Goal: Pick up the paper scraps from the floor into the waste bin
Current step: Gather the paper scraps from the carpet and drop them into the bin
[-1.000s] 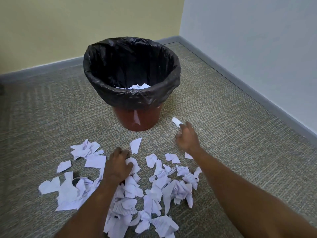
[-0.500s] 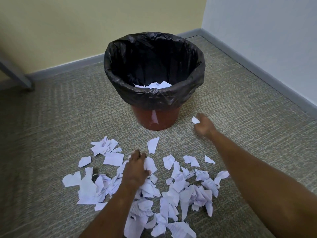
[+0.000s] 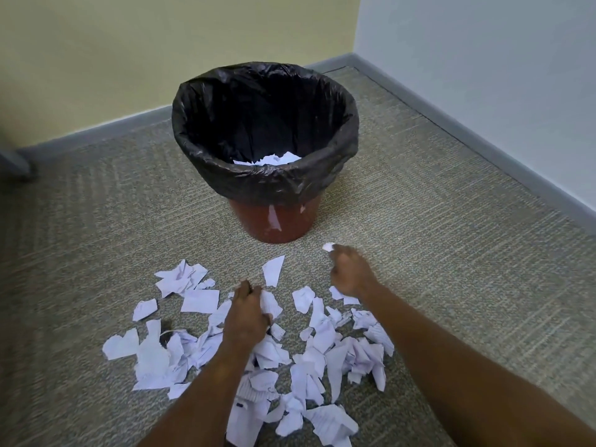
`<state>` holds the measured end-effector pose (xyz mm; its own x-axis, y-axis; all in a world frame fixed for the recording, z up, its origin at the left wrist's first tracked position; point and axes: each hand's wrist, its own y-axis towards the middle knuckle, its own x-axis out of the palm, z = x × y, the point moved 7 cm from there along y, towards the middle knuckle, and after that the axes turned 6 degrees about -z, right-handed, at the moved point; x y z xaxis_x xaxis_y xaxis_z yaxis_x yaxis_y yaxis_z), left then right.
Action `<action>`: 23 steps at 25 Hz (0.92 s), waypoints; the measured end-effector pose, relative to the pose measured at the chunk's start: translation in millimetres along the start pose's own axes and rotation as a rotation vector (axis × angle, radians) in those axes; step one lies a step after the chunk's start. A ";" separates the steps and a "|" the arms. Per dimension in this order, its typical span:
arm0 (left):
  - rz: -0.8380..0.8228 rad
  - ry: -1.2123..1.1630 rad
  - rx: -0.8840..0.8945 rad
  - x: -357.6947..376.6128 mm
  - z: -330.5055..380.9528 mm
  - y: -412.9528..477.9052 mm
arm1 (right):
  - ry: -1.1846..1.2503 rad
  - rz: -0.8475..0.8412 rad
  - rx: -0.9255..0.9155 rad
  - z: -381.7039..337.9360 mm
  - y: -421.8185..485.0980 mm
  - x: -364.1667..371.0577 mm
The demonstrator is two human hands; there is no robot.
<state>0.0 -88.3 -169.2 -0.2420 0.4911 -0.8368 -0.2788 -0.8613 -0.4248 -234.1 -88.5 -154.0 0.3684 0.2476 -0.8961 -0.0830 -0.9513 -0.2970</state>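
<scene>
A red waste bin (image 3: 274,225) lined with a black bag (image 3: 267,185) stands on the carpet, with white scraps (image 3: 267,159) inside it. Several torn white paper scraps (image 3: 316,350) lie spread on the floor in front of the bin. My left hand (image 3: 246,314) lies on the pile with its fingers curled round a scrap (image 3: 269,306). My right hand (image 3: 350,272) is right of it, just in front of the bin, pinching a small scrap (image 3: 329,246) at its fingertips.
The bin stands near a room corner, with a yellow wall (image 3: 161,59) behind and a pale wall (image 3: 483,75) to the right, both with grey skirting. A grey object (image 3: 13,162) shows at the left edge. Bare carpet (image 3: 451,253) stretches right of the scraps.
My right hand, still pinching the small scrap, has drawn back from beside the bin toward the pile. My left hand stays on the pile, gripping a scrap. The camera has shifted.
</scene>
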 end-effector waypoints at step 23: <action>-0.513 0.317 0.099 49.0 23.2 -92.9 | -0.277 -0.575 0.022 -39.0 -99.0 8.6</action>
<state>-7.6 18.8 -162.7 0.2301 0.7645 -0.6022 -0.3754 -0.5012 -0.7797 -186.6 0.7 -119.4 0.1071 0.7584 -0.6429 0.0362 -0.6492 -0.7598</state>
